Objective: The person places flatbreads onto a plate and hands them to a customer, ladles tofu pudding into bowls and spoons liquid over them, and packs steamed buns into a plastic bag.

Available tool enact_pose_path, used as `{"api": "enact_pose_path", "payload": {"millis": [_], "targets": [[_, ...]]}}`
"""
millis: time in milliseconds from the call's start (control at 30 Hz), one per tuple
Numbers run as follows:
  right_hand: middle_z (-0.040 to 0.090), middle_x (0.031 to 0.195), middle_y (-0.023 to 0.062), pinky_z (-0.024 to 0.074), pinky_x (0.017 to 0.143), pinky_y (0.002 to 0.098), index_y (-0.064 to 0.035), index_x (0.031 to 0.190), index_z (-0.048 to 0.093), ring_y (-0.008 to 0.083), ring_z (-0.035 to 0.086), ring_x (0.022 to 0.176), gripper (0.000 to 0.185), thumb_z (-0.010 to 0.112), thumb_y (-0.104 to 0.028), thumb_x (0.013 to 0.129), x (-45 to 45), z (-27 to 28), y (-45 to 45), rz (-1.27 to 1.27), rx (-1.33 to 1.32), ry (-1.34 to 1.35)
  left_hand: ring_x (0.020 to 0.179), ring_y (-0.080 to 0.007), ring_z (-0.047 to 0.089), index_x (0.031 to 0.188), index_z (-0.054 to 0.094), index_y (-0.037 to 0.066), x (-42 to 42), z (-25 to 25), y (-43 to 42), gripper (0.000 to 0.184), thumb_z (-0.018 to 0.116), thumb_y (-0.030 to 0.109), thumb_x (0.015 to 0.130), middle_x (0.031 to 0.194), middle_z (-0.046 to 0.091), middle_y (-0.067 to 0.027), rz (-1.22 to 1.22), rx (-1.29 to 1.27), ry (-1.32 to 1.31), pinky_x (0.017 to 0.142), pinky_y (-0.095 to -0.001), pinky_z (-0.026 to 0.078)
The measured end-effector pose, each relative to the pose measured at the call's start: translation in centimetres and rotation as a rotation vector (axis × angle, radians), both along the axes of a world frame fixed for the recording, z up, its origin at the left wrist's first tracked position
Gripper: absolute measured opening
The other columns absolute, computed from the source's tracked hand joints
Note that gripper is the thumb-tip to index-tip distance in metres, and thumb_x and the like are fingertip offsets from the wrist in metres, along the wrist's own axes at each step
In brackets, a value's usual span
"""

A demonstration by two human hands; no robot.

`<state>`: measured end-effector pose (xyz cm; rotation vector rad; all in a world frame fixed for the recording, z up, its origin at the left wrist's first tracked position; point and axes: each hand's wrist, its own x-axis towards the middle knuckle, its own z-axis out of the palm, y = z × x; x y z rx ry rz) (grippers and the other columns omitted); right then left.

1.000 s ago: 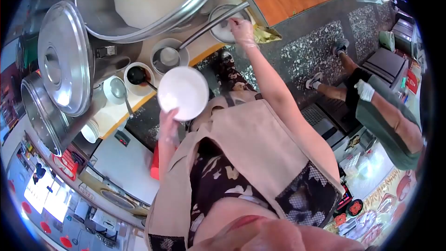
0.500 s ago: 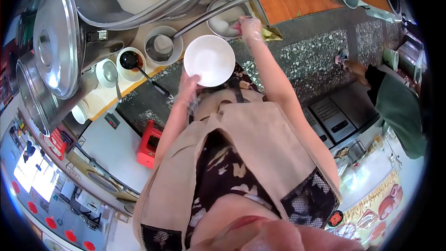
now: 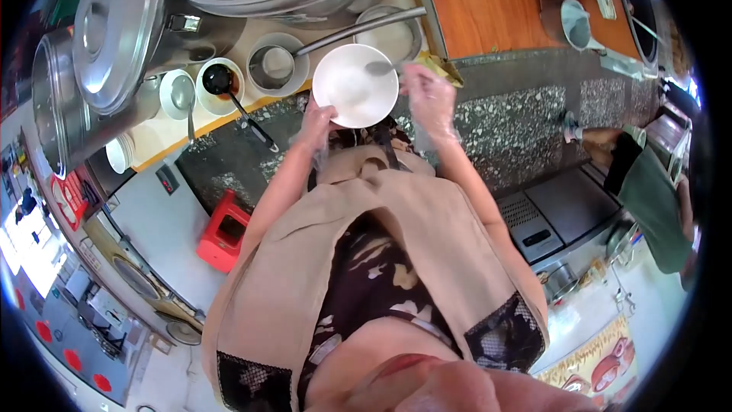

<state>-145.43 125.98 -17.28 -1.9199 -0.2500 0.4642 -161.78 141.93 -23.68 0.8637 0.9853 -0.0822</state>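
A round white bowl is held level in front of my apron, with the thumb of my gloved left hand over its near left rim. My right hand, also in a clear glove, pinches a small spoon whose head is over the bowl's right side. Some whitish matter shows faintly inside the bowl. Just beyond it stands a steel bowl with a white, grainy-looking content. A ladle with a long steel handle rests in another white bowl to the left.
Farther left are a bowl with a black ladle in dark liquid and a bowl with a spoon. A large steel pot stands behind. An orange-brown board lies at the right. Another person is at far right.
My right hand has come back from the steel bowl, bringing the spoon over the white bowl. The white bowl has shifted slightly up and right in view.
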Motion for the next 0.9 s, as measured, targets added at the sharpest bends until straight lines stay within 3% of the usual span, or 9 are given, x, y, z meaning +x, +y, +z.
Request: {"api": "enact_pose_path", "payload": {"millis": [133, 233, 300, 367, 433, 467, 533, 600, 900], "targets": [[0.062, 0.064, 0.006, 0.0483, 0.058, 0.0274, 0.0014, 0.092, 0.065, 0.0147, 0.06, 0.058, 0.027, 0.058, -0.024, 0.089, 4.8, -4.3, 0.1, -0.102, 0.014, 0.057, 0.097, -0.0296, 0.058, 0.131, 0.031, 0.006, -1.6, -0.6, -0.2, 0.068, 0.049, 0.0, 0.065, 0.114, 0.051, -0.0159, 0.084, 0.02, -0.01, 0.07, -0.0417, 0.057], [0.058, 0.113, 0.0175, 0.0391, 0.091, 0.0458, -0.0034, 0.123, 0.05, 0.0342, 0.053, 0.106, 0.06, 0.066, -0.039, 0.077, 6.9, -4.0, 0.9, 0.008, -0.549, -0.811, 0.094, -0.0282, 0.06, 0.129, 0.033, 0.001, -3.9, 0.7, 0.7, 0.067, 0.048, 0.002, 0.064, 0.111, 0.054, -0.0154, 0.132, 0.097, -0.088, 0.07, -0.0385, 0.056], [0.043, 0.133, 0.0145, 0.0265, 0.103, 0.0475, -0.0121, 0.136, 0.036, 0.0321, 0.036, 0.126, 0.077, 0.069, -0.039, 0.072, 9.3, -2.1, 3.5, 0.267, -0.649, -0.836, 0.097, -0.0263, 0.059, 0.128, 0.035, -0.001, -6.0, 3.2, 1.2, 0.065, 0.049, 0.005, 0.064, 0.112, 0.054, -0.0147, 0.171, 0.07, -0.033, 0.077, -0.0371, 0.053], [0.043, 0.134, 0.0109, 0.0224, 0.108, 0.0465, -0.017, 0.138, 0.034, 0.0291, 0.035, 0.127, 0.079, 0.068, -0.037, 0.07, 11.8, -3.5, 6.1, 0.755, -1.085, -1.077, 0.105, -0.0235, 0.055, 0.13, 0.035, -0.001, -10.7, 0.0, 0.9, 0.067, 0.05, 0.006, 0.065, 0.116, 0.054, -0.0138, 0.186, 0.132, -0.12, 0.086, -0.035, 0.048], [0.044, 0.133, 0.0124, 0.0177, 0.111, 0.047, -0.0145, 0.135, 0.041, 0.0299, 0.034, 0.128, 0.052, 0.046, -0.015, 0.083, 13.9, -7.2, 8.2, 0.923, -0.928, -1.27, 0.11, -0.0225, 0.051, 0.135, 0.032, 0.0, -12.6, 0.7, 0.7, 0.072, 0.049, 0.005, 0.065, 0.122, 0.051, -0.013, 0.251, 0.347, -0.307, 0.095, -0.0342, 0.042], [0.045, 0.132, 0.0163, 0.019, 0.111, 0.0443, -0.0139, 0.135, 0.04, 0.0292, 0.035, 0.129, 0.051, 0.043, -0.012, 0.084, 15.8, -12.0, 8.6, 0.915, -0.759, -1.344, 0.113, -0.0225, 0.049, 0.136, 0.03, 0.0, -12.8, 4.0, 1.3, 0.073, 0.048, 0.004, 0.065, 0.125, 0.049, -0.0127, 0.326, 0.356, -0.329, 0.098, -0.0342, 0.039], [0.061, 0.105, 0.0193, 0.0496, 0.085, 0.0414, -0.0058, 0.122, 0.048, 0.0305, 0.062, 0.095, 0.043, 0.052, -0.022, 0.083, 12.7, -3.3, 10.8, 1.272, -1.178, -0.802, 0.116, -0.0227, 0.047, 0.137, 0.029, 0.001, -14.7, 7.0, 1.6, 0.075, 0.047, 0.002, 0.065, 0.128, 0.047, -0.0125, 0.403, 0.327, -0.302, 0.099, -0.0346, 0.038], [0.067, 0.086, 0.0153, 0.0534, 0.071, 0.0392, -0.0065, 0.086, 0.067, 0.0297, 0.065, 0.082, 0.023, 0.055, -0.024, 0.078, 12.2, -2.0, 10.0, 1.327, -1.253, -0.739, 0.116, -0.0236, 0.048, 0.137, 0.03, 0.002, -17.3, 8.9, 3.1, 0.075, 0.046, 0.0, 0.064, 0.128, 0.047, -0.0132, 0.495, 0.209, -0.192, 0.095, -0.0362, 0.043], [0.065, 0.07, 0.017, 0.0495, 0.062, 0.0414, 0.0004, 0.076, 0.065, 0.0289, 0.064, 0.065, 0.04, 0.063, -0.039, 0.072, 9.5, 17.3, 0.7, 1.0, -1.115, -0.401, 0.095, -0.0272, 0.063, 0.124, 0.043, -0.004, -22.6, 8.5, 6.7, 0.061, 0.049, 0.001, 0.063, 0.109, 0.059, -0.0159, 0.755, 0.139, -0.086, 0.075, -0.038, 0.057]]}}
